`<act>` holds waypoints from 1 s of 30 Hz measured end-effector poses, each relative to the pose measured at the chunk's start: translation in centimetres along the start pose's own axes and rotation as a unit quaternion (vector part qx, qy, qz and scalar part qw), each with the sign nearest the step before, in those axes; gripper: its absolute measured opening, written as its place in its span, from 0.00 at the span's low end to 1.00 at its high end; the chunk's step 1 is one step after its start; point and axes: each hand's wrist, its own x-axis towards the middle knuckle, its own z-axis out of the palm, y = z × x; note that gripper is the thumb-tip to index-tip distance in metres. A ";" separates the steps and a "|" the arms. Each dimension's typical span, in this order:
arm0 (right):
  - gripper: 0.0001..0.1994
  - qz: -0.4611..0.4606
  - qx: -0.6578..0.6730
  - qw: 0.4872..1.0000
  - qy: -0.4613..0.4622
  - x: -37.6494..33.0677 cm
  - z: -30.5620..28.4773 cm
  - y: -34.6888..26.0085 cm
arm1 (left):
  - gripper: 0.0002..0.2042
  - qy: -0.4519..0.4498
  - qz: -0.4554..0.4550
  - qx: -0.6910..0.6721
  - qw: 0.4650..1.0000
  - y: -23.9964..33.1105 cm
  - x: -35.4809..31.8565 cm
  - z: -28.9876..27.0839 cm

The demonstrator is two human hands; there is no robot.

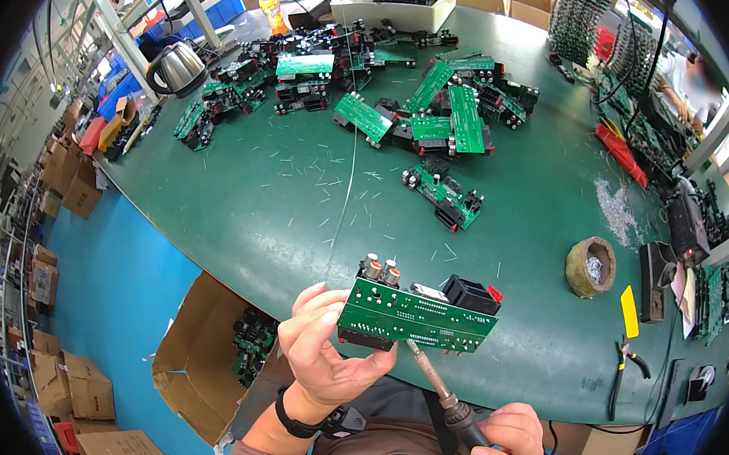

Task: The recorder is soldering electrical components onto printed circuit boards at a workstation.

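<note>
My left hand (322, 349) is closed around the left end of a green circuit board (417, 315), which it lifts above the table's near edge. Round metal jacks and a black block with a red part stand along the board's upper edge. My right hand (514, 437) grips a soldering iron (459, 413) by its dark handle. The iron's tip is at the board's lower edge; whether it touches cannot be made out. A thin pale wire (351, 178) comes down over the table to my left fingers; its lower end is hidden.
A single board (445, 195) lies mid-table, with board heaps (449, 107) behind. A round pot (591, 266), a yellow strip (629, 310) and yellow-handled pliers (620, 370) are at right. A kettle (178, 70) stands far left; an open carton (192, 362) holds boards. Another person (688, 86) sits far right.
</note>
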 end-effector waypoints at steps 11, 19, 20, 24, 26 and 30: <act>0.15 -0.001 -0.004 1.000 -0.002 -0.2 0.1 0.0 | 0.37 -0.002 0.001 -0.002 1.000 0.1 0.1 -0.1; 0.15 -0.003 0.013 1.000 -0.011 -0.1 -0.1 0.1 | 0.34 0.020 -0.018 -0.016 1.000 0.2 0.2 0.0; 0.15 -0.002 0.013 1.000 -0.011 -0.1 -0.2 0.0 | 0.34 0.020 -0.018 -0.017 1.000 0.2 0.2 0.0; 0.15 0.012 0.020 1.000 -0.007 0.0 -0.5 0.0 | 0.34 0.017 -0.026 -0.015 0.999 0.2 0.3 0.1; 0.15 0.014 0.021 1.000 -0.009 -0.1 -0.6 0.0 | 0.35 0.016 -0.028 -0.014 0.999 0.1 0.2 0.1; 0.15 0.013 0.022 1.000 -0.004 -0.3 -0.8 -0.1 | 0.35 0.023 -0.039 -0.026 0.999 0.0 0.1 0.1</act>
